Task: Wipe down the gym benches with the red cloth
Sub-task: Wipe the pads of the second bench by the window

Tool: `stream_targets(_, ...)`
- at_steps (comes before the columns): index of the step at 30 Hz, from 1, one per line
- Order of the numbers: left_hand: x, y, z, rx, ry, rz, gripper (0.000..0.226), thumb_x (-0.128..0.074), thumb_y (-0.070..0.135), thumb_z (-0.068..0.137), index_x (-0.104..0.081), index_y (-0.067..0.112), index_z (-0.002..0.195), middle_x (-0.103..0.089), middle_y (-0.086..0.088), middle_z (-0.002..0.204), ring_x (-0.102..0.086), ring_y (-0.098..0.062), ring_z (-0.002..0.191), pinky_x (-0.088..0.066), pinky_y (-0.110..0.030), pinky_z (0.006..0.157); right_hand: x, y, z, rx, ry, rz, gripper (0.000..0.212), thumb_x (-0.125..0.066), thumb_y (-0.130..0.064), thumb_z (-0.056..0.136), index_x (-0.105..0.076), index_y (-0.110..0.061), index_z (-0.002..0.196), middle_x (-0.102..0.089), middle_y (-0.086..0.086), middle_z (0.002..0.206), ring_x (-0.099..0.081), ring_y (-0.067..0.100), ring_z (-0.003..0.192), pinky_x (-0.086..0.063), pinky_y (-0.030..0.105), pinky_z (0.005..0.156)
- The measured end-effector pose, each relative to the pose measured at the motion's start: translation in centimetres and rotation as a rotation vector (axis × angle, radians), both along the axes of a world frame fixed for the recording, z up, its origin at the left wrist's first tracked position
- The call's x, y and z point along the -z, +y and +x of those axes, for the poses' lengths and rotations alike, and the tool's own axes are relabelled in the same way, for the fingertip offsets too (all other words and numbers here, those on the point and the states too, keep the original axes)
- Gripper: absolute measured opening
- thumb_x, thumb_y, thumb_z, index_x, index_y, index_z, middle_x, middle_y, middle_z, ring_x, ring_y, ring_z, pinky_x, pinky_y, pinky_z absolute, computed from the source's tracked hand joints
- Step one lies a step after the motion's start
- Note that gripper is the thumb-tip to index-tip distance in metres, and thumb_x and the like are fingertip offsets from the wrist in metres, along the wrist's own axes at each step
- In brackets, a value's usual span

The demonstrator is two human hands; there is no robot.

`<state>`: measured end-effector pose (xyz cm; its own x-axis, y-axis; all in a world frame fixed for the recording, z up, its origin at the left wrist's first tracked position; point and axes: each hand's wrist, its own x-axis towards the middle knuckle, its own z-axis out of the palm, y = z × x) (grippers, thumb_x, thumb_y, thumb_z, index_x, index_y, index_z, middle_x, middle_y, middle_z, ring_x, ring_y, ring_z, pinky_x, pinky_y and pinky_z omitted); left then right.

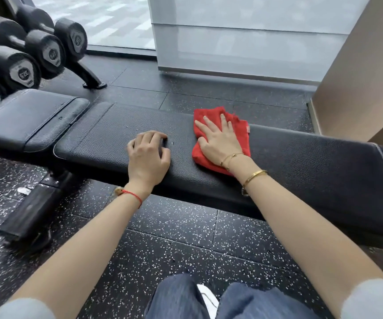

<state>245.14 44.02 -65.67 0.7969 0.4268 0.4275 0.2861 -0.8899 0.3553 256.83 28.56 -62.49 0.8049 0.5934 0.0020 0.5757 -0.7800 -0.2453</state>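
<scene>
The right hand lies flat on the red cloth, fingers straight and slightly spread, pressing it onto the long back pad of the black gym bench, about midway along its length and toward the far edge. The left hand rests just beside it on the same pad, fingers curled under with the tips touching the leather, holding nothing; it looks to be bracing the body. Judging by the cloth's place, the wipe is in progress on this pad: nothing in the leather's look tells which stretch is already cleaned. The shorter seat pad to the left has no cloth on it, and any other benches are out of view, so much of the job likely remains. No true container appears; the nearest is the dumbbell rack, which carries black dumbbells in rows
</scene>
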Motion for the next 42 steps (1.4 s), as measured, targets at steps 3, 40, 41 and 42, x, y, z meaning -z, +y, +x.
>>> stream_targets(3, 0.0, 0.1, 0.0, -0.006, 0.002, 0.001, 0.03, -0.05, 0.025, 0.086, -0.063, 0.021, 0.112, -0.063, 0.003, 0.121, -0.051, -0.022, 0.118, -0.033, -0.042, 0.105, 0.4, 2.5, -3.0, -0.148, -0.034, 0.012, 0.056, -0.032, -0.037, 0.098, -0.018, -0.035, 0.152, -0.009, -0.007, 0.162, 0.007, 0.031, 0.149, 0.005, 0.047, 0.121)
stream_targets(40, -0.7, 2.2, 0.7, 0.19, 0.155, 0.099, 0.046, -0.046, 0.034, 0.088, -0.052, 0.016, 0.13, -0.05, -0.005, 0.136, -0.041, -0.026, 0.131, -0.026, -0.044, 0.114, 1.0, -4.9, -2.0, -0.021, -0.068, 0.097, 0.057, -0.043, -0.032, 0.095, -0.026, -0.034, 0.15, -0.017, -0.01, 0.16, 0.0, 0.026, 0.15, 0.002, 0.042, 0.122)
stream_targets(41, -0.6, 2.3, 0.7, 0.204, 0.152, 0.088, 0.047, -0.045, 0.034, 0.088, -0.052, 0.016, 0.13, -0.049, -0.005, 0.137, -0.04, -0.026, 0.132, -0.026, -0.044, 0.114, 0.9, -5.5, -1.7, 0.049, -0.063, 0.092, 0.057, -0.042, -0.031, 0.096, -0.025, -0.034, 0.15, -0.017, -0.01, 0.16, 0.0, 0.026, 0.15, 0.002, 0.042, 0.122)
stream_targets(42, -0.5, 2.3, 0.7, 0.211, 0.15, 0.081, 0.047, -0.045, 0.034, 0.089, -0.052, 0.016, 0.131, -0.049, -0.005, 0.138, -0.04, -0.026, 0.133, -0.026, -0.044, 0.114, 0.8, -5.9, -1.3, 0.126, -0.055, 0.082, 0.056, -0.041, -0.031, 0.096, -0.025, -0.034, 0.15, -0.016, -0.009, 0.16, 0.0, 0.026, 0.15, 0.001, 0.043, 0.122)
